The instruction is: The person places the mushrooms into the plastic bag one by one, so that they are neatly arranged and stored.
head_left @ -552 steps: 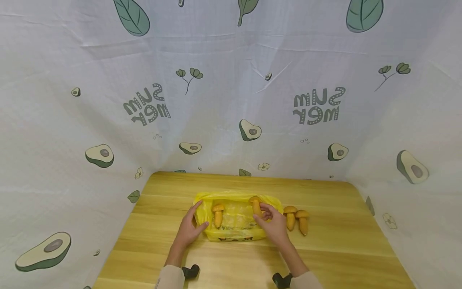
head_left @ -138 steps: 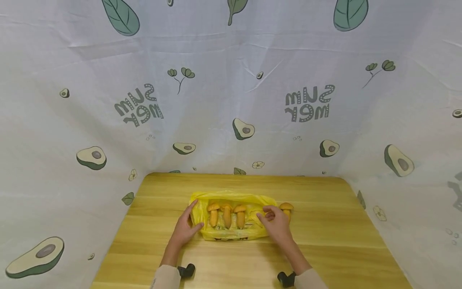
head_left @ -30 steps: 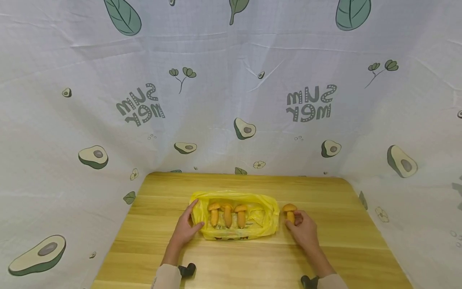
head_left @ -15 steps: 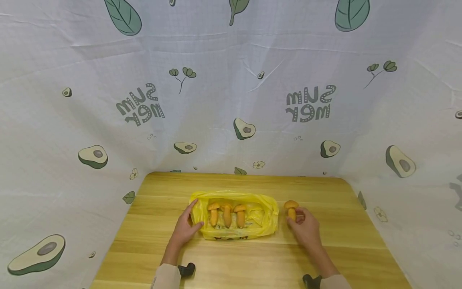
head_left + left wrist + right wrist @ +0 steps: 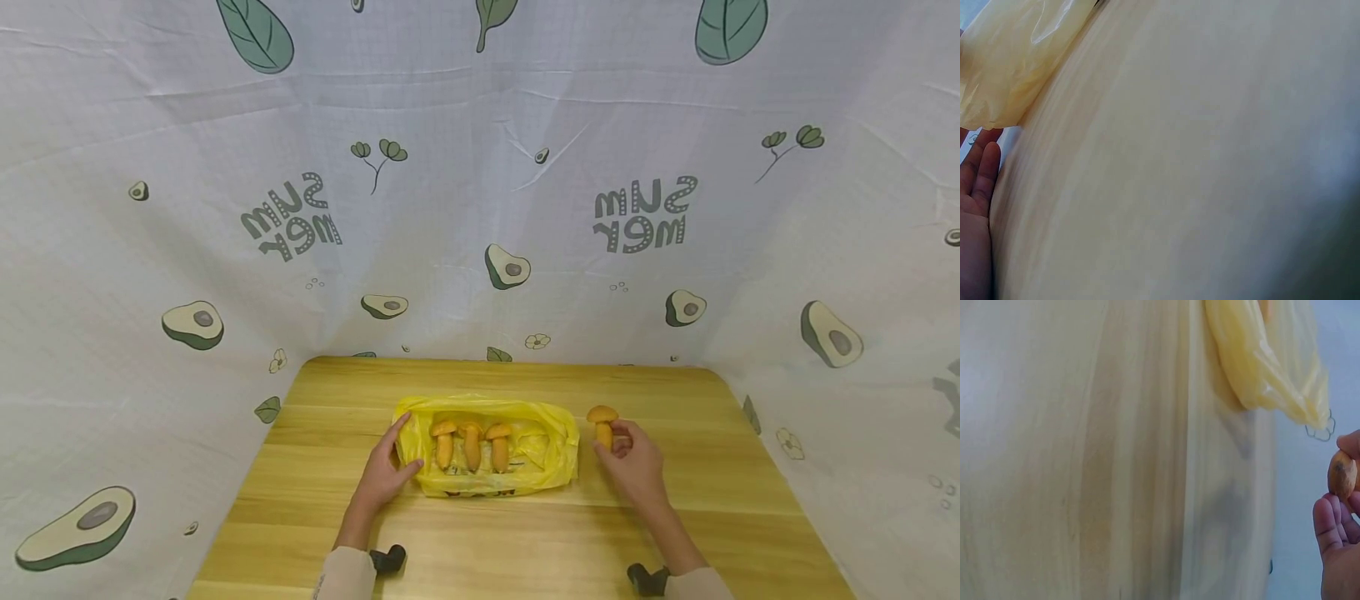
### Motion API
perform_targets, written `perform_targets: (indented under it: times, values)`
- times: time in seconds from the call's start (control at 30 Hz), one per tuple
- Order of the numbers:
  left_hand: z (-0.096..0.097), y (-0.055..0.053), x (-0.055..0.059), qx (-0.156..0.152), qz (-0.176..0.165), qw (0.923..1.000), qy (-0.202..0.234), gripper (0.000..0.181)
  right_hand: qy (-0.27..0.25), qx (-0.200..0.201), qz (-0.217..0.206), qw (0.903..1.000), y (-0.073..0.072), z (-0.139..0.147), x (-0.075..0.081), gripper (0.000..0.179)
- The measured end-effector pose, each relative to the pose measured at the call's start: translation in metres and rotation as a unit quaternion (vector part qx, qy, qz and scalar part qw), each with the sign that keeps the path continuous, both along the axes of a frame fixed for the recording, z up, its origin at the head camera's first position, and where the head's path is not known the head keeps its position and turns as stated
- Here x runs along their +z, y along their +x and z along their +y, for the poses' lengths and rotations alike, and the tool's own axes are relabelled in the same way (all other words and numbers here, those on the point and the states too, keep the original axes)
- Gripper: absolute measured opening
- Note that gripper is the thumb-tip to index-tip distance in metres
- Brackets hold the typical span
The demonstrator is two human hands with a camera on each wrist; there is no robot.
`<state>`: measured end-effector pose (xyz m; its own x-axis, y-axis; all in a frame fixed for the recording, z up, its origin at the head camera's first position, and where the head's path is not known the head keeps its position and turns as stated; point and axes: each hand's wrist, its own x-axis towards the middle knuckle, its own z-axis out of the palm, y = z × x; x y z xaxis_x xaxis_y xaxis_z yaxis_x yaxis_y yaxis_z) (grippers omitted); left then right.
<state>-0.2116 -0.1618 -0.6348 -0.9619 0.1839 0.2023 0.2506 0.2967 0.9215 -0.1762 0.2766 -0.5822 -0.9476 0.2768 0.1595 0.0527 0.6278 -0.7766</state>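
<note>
A yellow plastic bag (image 5: 551,479) lies with its mouth spread wide on the wooden table. Three orange-brown mushrooms (image 5: 472,448) lie side by side inside it, caps toward the far side. My left hand (image 5: 384,477) holds the bag's left end, thumb at the near side and fingers at the far side. To the right of the bag, my right hand (image 5: 636,467) pinches another mushroom (image 5: 602,417) by its stem, cap up. The right wrist view shows the stem's base (image 5: 1341,475) between thumb and fingertips, with the bag (image 5: 1247,369) beyond.
The wooden table (image 5: 510,550) ends at a white cloth backdrop (image 5: 450,233) printed with avocados and leaves. A black wrist mount (image 5: 388,560) sits by the left sleeve, and another black mount (image 5: 647,578) by the right.
Over the last second, my right hand has raised the mushroom from beside the bag. Earlier, more mushrooms lay on the table and fewer in the bag. My left hand has stayed at the bag.
</note>
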Motion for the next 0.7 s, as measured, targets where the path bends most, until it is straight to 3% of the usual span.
perform_targets:
  times: [0.13, 0.7]
  values:
    - [-0.004, -0.006, -0.013, 0.001, 0.008, 1.0, -0.004, 0.089, -0.011, 0.007, 0.005, 0.9999, 0.0, -0.003, 0.003, 0.048]
    - [-0.005, -0.006, -0.012, -0.001, -0.003, 0.9999, -0.015, 0.09, -0.058, 0.025, 0.007, 0.998, -0.005, -0.035, 0.019, 0.048]
